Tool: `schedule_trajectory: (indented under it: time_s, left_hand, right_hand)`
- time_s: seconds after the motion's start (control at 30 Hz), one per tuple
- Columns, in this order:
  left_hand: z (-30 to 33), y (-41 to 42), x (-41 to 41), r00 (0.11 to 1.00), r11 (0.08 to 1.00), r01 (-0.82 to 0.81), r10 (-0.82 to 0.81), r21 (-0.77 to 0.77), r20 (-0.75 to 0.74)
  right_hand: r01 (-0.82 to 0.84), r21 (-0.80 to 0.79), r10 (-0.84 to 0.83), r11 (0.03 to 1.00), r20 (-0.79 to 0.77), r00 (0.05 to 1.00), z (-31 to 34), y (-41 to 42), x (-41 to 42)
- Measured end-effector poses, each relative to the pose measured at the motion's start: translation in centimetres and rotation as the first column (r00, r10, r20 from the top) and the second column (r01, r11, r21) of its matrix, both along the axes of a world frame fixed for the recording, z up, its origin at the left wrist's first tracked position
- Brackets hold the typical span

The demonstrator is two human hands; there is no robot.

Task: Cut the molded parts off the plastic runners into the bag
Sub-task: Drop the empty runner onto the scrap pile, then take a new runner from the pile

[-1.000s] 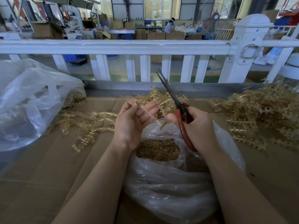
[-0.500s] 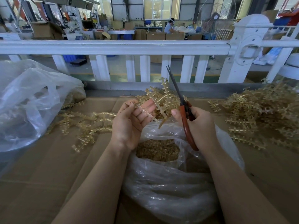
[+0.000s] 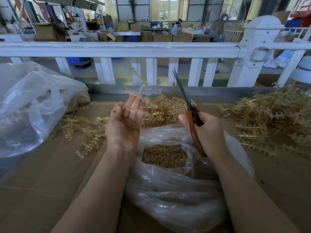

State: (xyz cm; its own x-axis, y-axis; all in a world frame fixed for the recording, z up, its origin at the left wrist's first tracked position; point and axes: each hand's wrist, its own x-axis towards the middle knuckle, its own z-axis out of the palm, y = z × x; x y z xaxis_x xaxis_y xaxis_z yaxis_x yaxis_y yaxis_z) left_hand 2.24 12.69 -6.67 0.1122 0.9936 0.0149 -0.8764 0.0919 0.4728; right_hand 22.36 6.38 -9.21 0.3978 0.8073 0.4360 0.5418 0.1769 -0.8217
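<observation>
Two bare hands work over the clear bag [image 3: 176, 195], which sits nearest the person with its mouth open on a bed of small tan cut parts [image 3: 164, 155]. At about one o'clock from that mouth, the right hand [image 3: 207, 130] is wrapped tight round the orange handles of the scissors [image 3: 193, 121], whose blades are nearly together and point up and away. At eleven o'clock, the left hand [image 3: 123, 128] is turned palm up with fingers loosely spread; a blurred runner [image 3: 141, 88] stands at its fingertips, and whether the fingers pinch it or have let it go cannot be told.

Judging by its thin, see-through look, the runner is very light and springy, with brittle little branches (likely to flick away when snipped). It would best be held by the bare central stem, near the end, leaving the side branches free for the blades and keeping it over the bag.

Farther out, loose runners lie on the cardboard [image 3: 42, 190] at nine o'clock, a tangled pile [image 3: 269, 121] lies at two o'clock, and a white railing [image 3: 117, 49] crosses behind.
</observation>
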Motion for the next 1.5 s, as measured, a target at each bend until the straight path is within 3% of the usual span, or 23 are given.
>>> schedule_trajectory:
  time_s: [0.1,0.2,0.3,0.4,0.5,0.6,0.7,0.77,0.83,0.87,0.93,1.0,1.07,1.13,1.27,1.37,1.5]
  left_hand:
    - [0.1,0.4,-1.4,0.988,0.989,-0.108,0.118,-0.106,0.102]
    - [-0.2,1.0,-2.6,0.957,0.941,-0.238,0.27,-0.24,0.109]
    - [-0.7,1.5,-3.1,0.899,0.846,-0.427,0.435,-0.319,-0.048]
    - [-0.7,1.6,-3.0,0.78,0.716,-0.625,0.566,-0.311,-0.265]
    - [-0.8,1.8,-2.9,0.675,0.624,-0.733,0.615,-0.271,-0.407]
    - [-1.0,1.8,-2.8,0.572,0.592,-0.788,0.605,-0.167,-0.554]
    - [-0.8,1.6,-2.3,0.398,0.585,-0.811,0.571,0.016,-0.718]
    - [-0.6,1.2,-1.5,0.153,0.568,-0.798,0.514,0.201,-0.844]
    - [-0.7,0.5,-0.8,-0.1,0.563,-0.695,0.54,0.446,-0.836]
    - [-0.8,0.1,-0.5,-0.164,0.595,-0.583,0.581,0.554,-0.797]
    - [-1.2,-0.4,0.1,-0.144,0.689,-0.278,0.659,0.669,-0.738]
    - [-1.6,-0.9,0.8,-0.093,0.736,0.057,0.677,0.675,-0.73]
    - [-2.1,-1.2,1.6,-0.174,0.681,0.368,0.719,0.633,-0.673]
    - [-2.4,-1.2,2.0,-0.253,0.634,0.541,0.749,0.552,-0.613]
    - [-2.6,-0.7,1.9,-0.292,0.678,0.617,0.668,0.398,-0.685]
    - [-2.5,-0.8,2.1,-0.208,0.671,0.59,0.664,0.449,-0.718]
    - [-2.4,-1.0,2.1,-0.03,0.688,0.386,0.675,0.614,-0.737]
  right_hand:
    - [0.001,-0.016,-0.001,1.0,0.0,1.0,-0.1,0.0,0.0]
    - [0.005,-0.022,-0.005,1.0,0.0,1.0,-0.2,-0.1,0.0]
    - [0.006,-0.035,-0.006,0.999,0.004,1.0,-0.2,0.0,0.0]
    - [0.003,-0.034,-0.003,0.999,0.01,1.0,-0.3,0.1,-0.1]
    - [0.01,-0.034,-0.009,0.999,0.023,1.0,-0.4,0.1,-0.1]
    - [0.02,-0.042,-0.018,0.999,0.044,0.999,-0.5,0.2,-0.1]
    - [0.03,-0.052,-0.027,0.998,0.061,0.998,-0.5,0.3,-0.2]
    - [0.028,-0.048,-0.025,0.998,0.063,0.998,-0.5,0.2,-0.2]
    - [0.022,-0.046,-0.02,0.999,0.056,0.998,-0.5,0.2,-0.2]
    - [0.022,-0.046,-0.02,0.999,0.052,0.998,-0.5,0.1,-0.2]
    - [0.024,-0.05,-0.021,0.998,0.052,0.998,-0.5,0.0,-0.3]
    - [0.023,-0.054,-0.02,0.998,0.056,0.998,-0.5,0.0,-0.4]
    - [0.026,-0.055,-0.023,0.998,0.062,0.998,-0.5,0.0,-0.4]
    - [0.037,-0.056,-0.033,0.998,0.071,0.997,-0.6,0.0,-0.3]
    - [0.041,-0.061,-0.036,0.997,0.082,0.996,-0.6,0.0,-0.2]
    - [0.05,-0.066,-0.044,0.997,0.093,0.995,-0.6,0.1,-0.3]
    - [0.055,-0.069,-0.049,0.996,0.091,0.995,-0.6,0.2,-0.2]
